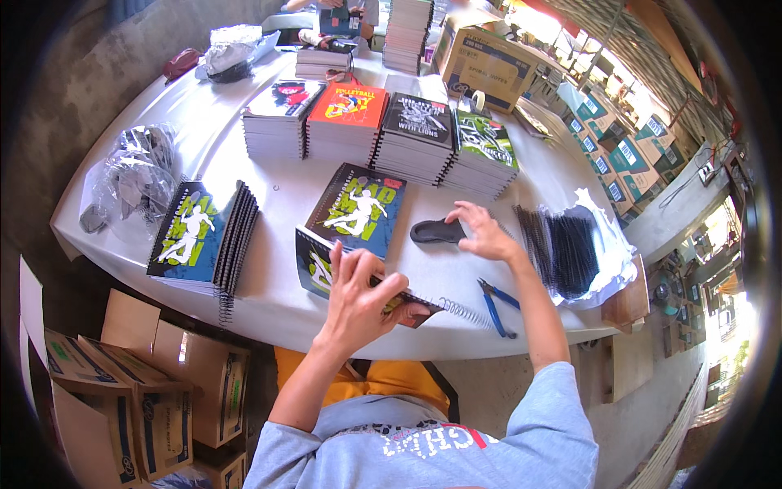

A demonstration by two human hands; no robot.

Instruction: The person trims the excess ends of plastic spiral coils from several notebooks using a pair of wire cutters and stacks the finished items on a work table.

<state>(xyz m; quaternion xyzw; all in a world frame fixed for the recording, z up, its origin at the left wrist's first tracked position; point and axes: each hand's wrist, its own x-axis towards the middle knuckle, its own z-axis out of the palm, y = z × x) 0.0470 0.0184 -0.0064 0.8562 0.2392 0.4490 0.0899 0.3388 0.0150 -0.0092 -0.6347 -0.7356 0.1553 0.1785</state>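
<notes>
My left hand (pixel 362 295) grips a spiral notebook (pixel 316 265) on edge, its dark cover printed with a white figure and green lettering. From the notebook's right end a loose end of spiral coil (pixel 464 311) sticks out. Behind it another notebook with the same cover (pixel 362 208) lies face up. My right hand (pixel 487 232) is at the right end of a flat, dark, oblong object (pixel 437 232), fingers apart and curved around that end; whether they touch it I cannot make out. Blue-handled pliers (pixel 495 310) lie below my right forearm.
Black spiral coils (pixel 570 253) lie on white wrapping at the right. A notebook stack (pixel 191 236) stands at the left, beside clear plastic bags (pixel 134 175). Several more stacks (pixel 346 122) and a carton (pixel 486 65) line the back. Open cartons (pixel 155 399) sit below left. Another person (pixel 342 16) is across the table.
</notes>
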